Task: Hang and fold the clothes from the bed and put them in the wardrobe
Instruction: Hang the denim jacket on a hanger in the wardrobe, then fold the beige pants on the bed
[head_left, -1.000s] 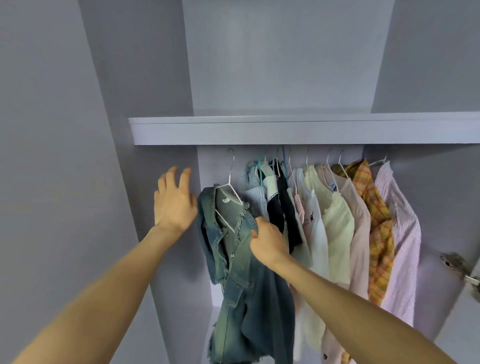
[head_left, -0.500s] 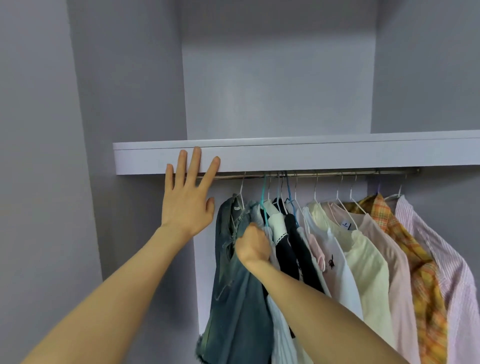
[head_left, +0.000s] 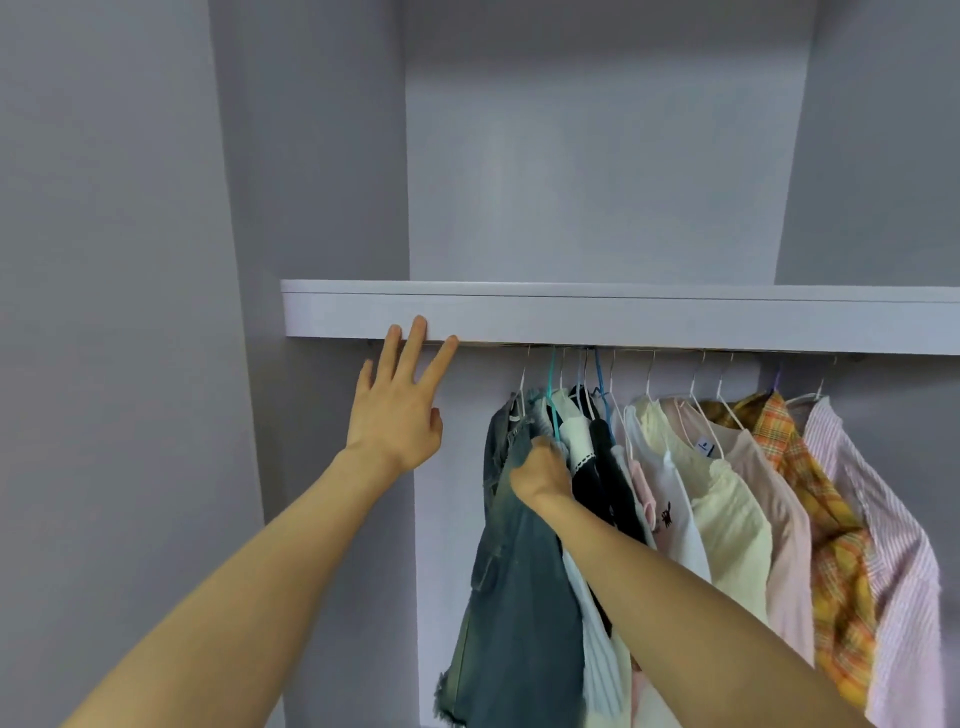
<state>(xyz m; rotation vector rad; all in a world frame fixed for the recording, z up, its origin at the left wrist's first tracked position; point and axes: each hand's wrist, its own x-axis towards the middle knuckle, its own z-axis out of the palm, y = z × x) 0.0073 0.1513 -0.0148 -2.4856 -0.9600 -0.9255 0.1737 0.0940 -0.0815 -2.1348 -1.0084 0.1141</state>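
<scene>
A faded blue denim garment (head_left: 511, 582) hangs on a white wire hanger at the left end of the wardrobe rail. My right hand (head_left: 540, 470) grips its upper edge by the hanger, fingers curled into the cloth. My left hand (head_left: 397, 410) is raised with straight, spread fingers, the fingertips touching the front edge of the grey shelf (head_left: 623, 319) above the rail. To the right hang several more clothes: a black and white top (head_left: 597, 467), a white shirt (head_left: 670, 499), a cream top (head_left: 727, 514), a pink top (head_left: 784, 525), a yellow plaid shirt (head_left: 826, 525) and a pink striped shirt (head_left: 893, 561).
The grey wardrobe side panel (head_left: 322, 467) stands close on the left, with a gap between it and the denim garment. An open compartment (head_left: 597, 156) lies above the shelf. The rail is mostly hidden behind the shelf's front edge.
The denim garment went from hanging loose and askew to hanging straight at the rail's left end. My left hand rose to the shelf edge. The view tilted upward.
</scene>
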